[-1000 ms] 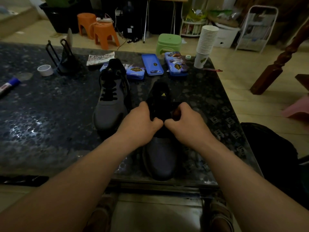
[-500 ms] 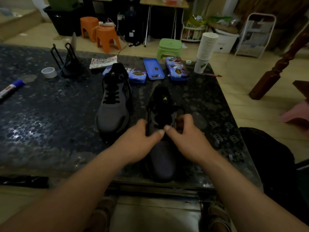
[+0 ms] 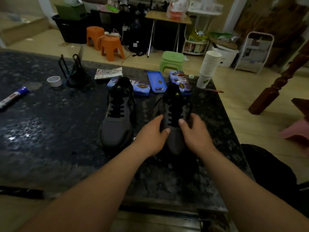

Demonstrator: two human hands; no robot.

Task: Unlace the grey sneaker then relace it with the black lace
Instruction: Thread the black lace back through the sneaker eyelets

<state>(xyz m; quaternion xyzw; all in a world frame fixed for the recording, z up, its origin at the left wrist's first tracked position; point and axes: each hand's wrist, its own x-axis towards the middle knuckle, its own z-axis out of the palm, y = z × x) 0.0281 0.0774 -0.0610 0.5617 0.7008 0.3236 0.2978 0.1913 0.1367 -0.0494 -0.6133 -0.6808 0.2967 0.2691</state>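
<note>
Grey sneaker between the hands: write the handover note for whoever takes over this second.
Left hand: grips the left side of the grey fabric sneaker, thumb on its vamp.
Right hand: blurred; seems to pinch a loose strand of the flat black lace.
Sneaker stands toe towards you on the dark speckled table, right of a second grey sneaker, laced, untouched.
Done: black lace crosses the lower eyelets.
Left: top rows and knot too dark to judge; check, finish, tie.
</note>
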